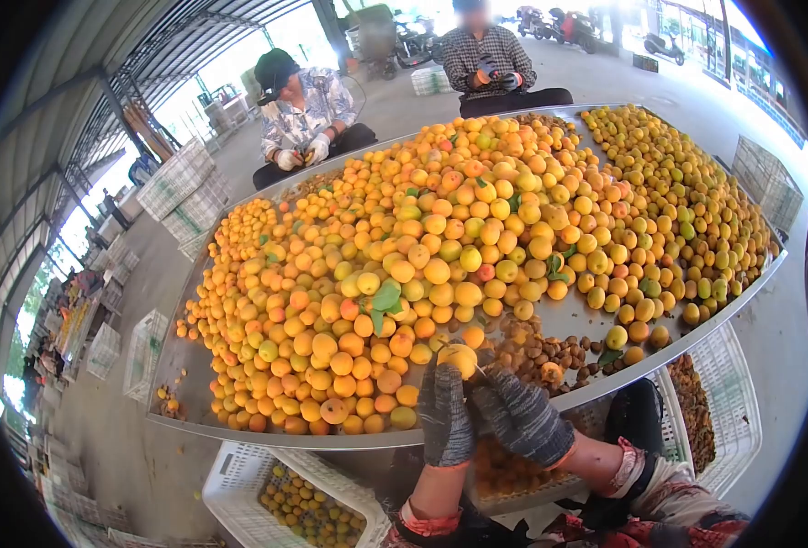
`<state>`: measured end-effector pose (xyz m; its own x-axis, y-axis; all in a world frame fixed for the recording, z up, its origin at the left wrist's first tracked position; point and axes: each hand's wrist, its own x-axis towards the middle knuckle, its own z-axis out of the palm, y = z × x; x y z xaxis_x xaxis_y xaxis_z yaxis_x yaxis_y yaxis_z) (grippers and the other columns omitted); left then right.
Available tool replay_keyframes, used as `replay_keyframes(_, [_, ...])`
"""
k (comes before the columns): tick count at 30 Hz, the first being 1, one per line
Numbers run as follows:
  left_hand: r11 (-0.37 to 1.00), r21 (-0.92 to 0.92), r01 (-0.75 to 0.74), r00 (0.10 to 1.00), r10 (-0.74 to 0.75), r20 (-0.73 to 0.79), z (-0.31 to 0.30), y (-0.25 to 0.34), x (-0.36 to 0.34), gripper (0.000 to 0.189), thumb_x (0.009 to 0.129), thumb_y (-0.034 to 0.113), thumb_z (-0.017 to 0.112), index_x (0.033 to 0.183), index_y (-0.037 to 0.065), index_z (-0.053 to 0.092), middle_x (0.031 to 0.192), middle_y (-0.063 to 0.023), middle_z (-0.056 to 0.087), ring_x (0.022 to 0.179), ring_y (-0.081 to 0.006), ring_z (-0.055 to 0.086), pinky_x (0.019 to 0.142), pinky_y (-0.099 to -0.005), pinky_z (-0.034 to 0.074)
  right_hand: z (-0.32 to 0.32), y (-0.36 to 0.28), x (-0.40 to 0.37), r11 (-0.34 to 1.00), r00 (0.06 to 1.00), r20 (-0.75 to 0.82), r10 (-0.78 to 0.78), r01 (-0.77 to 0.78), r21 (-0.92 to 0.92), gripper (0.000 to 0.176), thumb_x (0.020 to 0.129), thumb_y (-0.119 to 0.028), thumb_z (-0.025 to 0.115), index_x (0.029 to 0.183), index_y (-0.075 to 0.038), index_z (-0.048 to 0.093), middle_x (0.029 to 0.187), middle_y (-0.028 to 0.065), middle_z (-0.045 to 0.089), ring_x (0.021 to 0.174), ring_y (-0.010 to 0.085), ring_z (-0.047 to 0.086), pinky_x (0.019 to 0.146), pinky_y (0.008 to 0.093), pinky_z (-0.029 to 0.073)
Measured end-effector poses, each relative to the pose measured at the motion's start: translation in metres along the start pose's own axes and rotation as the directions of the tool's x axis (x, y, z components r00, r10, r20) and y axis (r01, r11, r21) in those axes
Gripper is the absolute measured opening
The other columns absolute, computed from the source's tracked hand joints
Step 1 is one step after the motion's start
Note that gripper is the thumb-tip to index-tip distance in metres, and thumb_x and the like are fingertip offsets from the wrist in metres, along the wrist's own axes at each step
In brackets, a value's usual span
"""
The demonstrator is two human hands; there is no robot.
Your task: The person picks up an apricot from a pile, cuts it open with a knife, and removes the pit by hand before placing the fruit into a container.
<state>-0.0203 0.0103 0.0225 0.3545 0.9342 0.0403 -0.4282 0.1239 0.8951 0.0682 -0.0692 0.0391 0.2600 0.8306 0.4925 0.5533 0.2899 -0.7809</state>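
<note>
My left hand [446, 413], in a grey knit glove, is closed around a yellow-orange apricot [459, 360] at the near edge of the table. Close beside it, my right hand [524, 416], gloved the same way, has its fingers bent together towards the fruit. A thin dark thing shows at its fingertips, too small to name. Beyond both hands rises a large heap of apricots [404, 274] with a few green leaves [386, 297]. Brown apricot stones [550, 352] lie on the metal just past my right hand.
The metal table [596, 395] has a raised rim. Below it stand a white crate [230, 484] of apricots and a crate [731, 402] of brown pieces. Two people, one in a patterned shirt [308, 110] and one in a checked shirt [488, 62], sit across. Stacked crates [183, 187] stand left.
</note>
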Motion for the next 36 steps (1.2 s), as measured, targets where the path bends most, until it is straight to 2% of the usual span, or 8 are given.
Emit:
replay_keyframes(5, [0.954,0.295,-0.053,0.998,0.045,0.034,-0.009,0.008,0.007,0.036,0.089,0.027,0.053,0.113,0.000,0.053,0.099,-0.0048,0.058,0.086,-0.0104,0.052,0.069,-0.0232,0.044,-0.011,0.011,0.003,0.997,0.995,0.077,0.070,-0.072,0.028,0.039,0.084,-0.007,0.056,0.119,0.004,0.046,0.098,0.0205,0.059,0.087,0.0331,0.060,0.069,0.0372,0.049])
replay_keyframes(8, [0.941,0.305,0.150,0.976,-0.190,0.108,-0.012,0.028,0.007,0.034,0.089,0.026,0.053,0.111,0.001,0.054,0.092,-0.0033,0.058,0.077,-0.0065,0.052,0.062,-0.0196,0.041,-0.028,0.014,0.011,0.999,0.978,0.208,0.029,-0.032,0.013,0.037,0.083,-0.003,0.055,0.118,0.004,0.047,0.100,0.0194,0.060,0.089,0.0302,0.060,0.073,0.0349,0.049])
replay_keyframes(16, [0.967,0.231,-0.106,0.994,0.106,0.013,0.000,0.000,0.001,0.037,0.091,0.026,0.050,0.113,-0.004,0.051,0.103,-0.0086,0.057,0.087,-0.0135,0.052,0.075,-0.0261,0.043,-0.015,0.000,0.013,0.846,0.918,0.273,-0.287,0.376,-0.378,0.039,0.083,-0.002,0.055,0.120,0.006,0.045,0.100,0.0188,0.061,0.090,0.0270,0.062,0.075,0.0327,0.049])
replay_keyframes(18, [0.985,0.169,-0.044,0.999,0.046,-0.010,-0.002,-0.010,0.003,0.037,0.091,0.026,0.049,0.113,-0.004,0.051,0.103,-0.0090,0.057,0.088,-0.0143,0.052,0.076,-0.0271,0.043,0.001,0.000,0.004,0.997,1.000,-0.022,0.021,-0.023,-0.077,0.038,0.083,-0.013,0.055,0.119,0.000,0.050,0.106,0.0200,0.055,0.081,0.0331,0.061,0.067,0.0384,0.049])
replay_keyframes(22, [0.963,0.265,0.042,0.997,-0.056,0.047,-0.007,0.000,0.004,0.036,0.091,0.026,0.050,0.112,-0.003,0.051,0.101,-0.0091,0.057,0.088,-0.0149,0.052,0.076,-0.0271,0.043,-0.013,-0.001,0.007,0.977,0.993,0.112,-0.041,0.064,-0.205,0.038,0.085,-0.002,0.053,0.121,0.005,0.044,0.104,0.0198,0.059,0.095,0.0277,0.060,0.076,0.0325,0.049])
replay_keyframes(25, [0.963,0.236,0.134,0.981,-0.163,0.108,-0.010,0.010,0.005,0.036,0.090,0.025,0.052,0.113,-0.003,0.051,0.100,-0.0095,0.057,0.087,-0.0152,0.052,0.075,-0.0262,0.043,-0.026,0.001,0.016,0.988,0.966,0.212,0.150,-0.151,-0.012,0.038,0.085,-0.002,0.052,0.122,0.005,0.045,0.106,0.0200,0.058,0.096,0.0285,0.059,0.079,0.0333,0.049])
replay_keyframes(31, [0.964,0.265,0.005,1.000,-0.009,0.011,0.002,0.006,-0.001,0.041,0.090,0.024,0.053,0.120,-0.003,0.047,0.100,-0.0099,0.057,0.086,-0.0149,0.051,0.074,-0.0269,0.043,-0.025,-0.003,0.012,0.867,0.941,0.286,-0.181,0.290,-0.406,0.036,0.086,-0.001,0.050,0.121,0.003,0.045,0.107,0.0183,0.058,0.095,0.0286,0.059,0.079,0.0346,0.049])
replay_keyframes(36, [0.923,0.351,-0.158,0.987,0.143,0.068,-0.015,-0.024,0.002,0.038,0.090,0.024,0.053,0.117,-0.001,0.049,0.097,-0.0085,0.057,0.085,-0.0144,0.051,0.073,-0.0281,0.043,-0.011,-0.002,0.003,0.985,0.985,0.080,0.150,-0.143,-0.094,0.032,0.085,-0.004,0.052,0.117,0.004,0.047,0.096,0.0156,0.062,0.085,0.0297,0.062,0.072,0.0352,0.050])
